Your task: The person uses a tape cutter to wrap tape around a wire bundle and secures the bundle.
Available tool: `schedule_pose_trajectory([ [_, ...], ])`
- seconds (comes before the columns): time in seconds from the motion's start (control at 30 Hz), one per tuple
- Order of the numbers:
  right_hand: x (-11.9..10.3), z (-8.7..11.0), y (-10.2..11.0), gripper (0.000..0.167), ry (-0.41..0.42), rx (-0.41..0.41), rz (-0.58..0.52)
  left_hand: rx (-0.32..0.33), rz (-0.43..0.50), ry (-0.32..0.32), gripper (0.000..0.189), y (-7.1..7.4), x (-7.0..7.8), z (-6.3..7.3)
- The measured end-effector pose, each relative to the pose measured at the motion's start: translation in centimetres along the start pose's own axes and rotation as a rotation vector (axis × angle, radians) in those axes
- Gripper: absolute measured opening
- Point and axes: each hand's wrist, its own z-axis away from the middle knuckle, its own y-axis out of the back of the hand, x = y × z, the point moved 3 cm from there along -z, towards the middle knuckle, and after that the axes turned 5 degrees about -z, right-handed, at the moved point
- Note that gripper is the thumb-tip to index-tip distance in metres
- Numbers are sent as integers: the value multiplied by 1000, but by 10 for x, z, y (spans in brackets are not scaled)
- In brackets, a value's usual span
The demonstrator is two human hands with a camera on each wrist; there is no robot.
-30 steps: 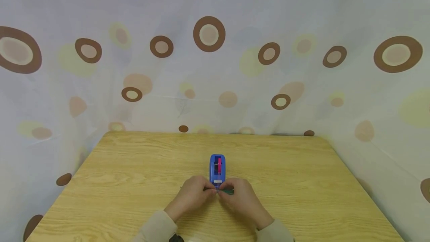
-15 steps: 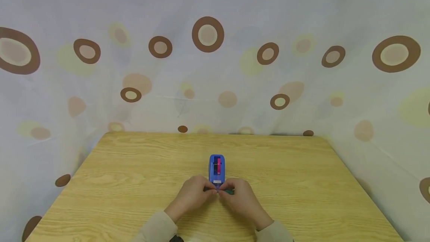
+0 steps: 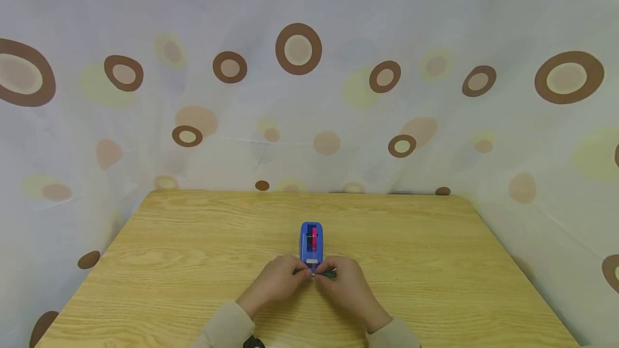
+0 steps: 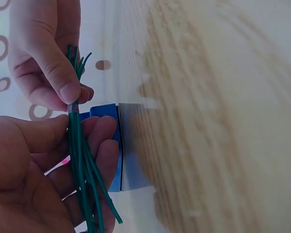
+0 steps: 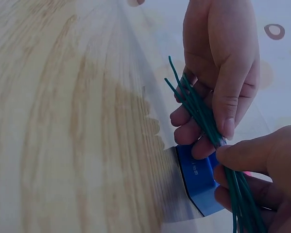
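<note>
Both hands meet over the table in front of a blue tape dispenser. My left hand pinches a bundle of thin green wire-like strands near its middle, with the strands running across its fingers. Thumb and fingers of my right hand grip the same bundle right beside the left fingertips. Between the two hands, a short shiny band of clear tape lies around the strands. Loose strand ends fan out on either side. The fingertips partly hide the band in the right wrist view.
A pink-cored roll sits in the dispenser, just beyond the hands. The wood-grain table extends to both sides. A curtain with brown rings hangs behind it. Part of a black object shows by the left sleeve.
Both hands keep their pinch on the bundle and barely move. The whole head view shifts very slightly. A small shiny spot shows more plainly between the fingertips now.
</note>
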Motion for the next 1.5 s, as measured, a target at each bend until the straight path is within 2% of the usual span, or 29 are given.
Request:
schedule_pose_trajectory([
  [0.2, 3, 0, -3, 12, 8, 25, 23, -16, 47, 26, 19, 1, 2, 1],
  [0.33, 4, 0, -4, 12, 16, 16, 15, 7, 30, 10, 15, 1, 2, 1],
  [0.57, 2, -2, -2, 6, -22, 4, 22, 49, 25, -1, 11, 3, 2, -1],
  [0.63, 2, -3, -1, 2, -23, 2, 32, 59, 19, -7, 10, 3, 3, -1],
  [0.83, 2, -2, 0, 4, -5, -15, 79, 92, -29, -5, 9, 4, 4, -1],
  [1.07, 5, -2, -1, 3, 4, -6, 61, 123, -70, -8, 8, 3, 5, 0],
  [1.5, 1, -2, 1, 7, 4, 25, 60, 132, -6, -3, 12, 3, 1, -3],
])
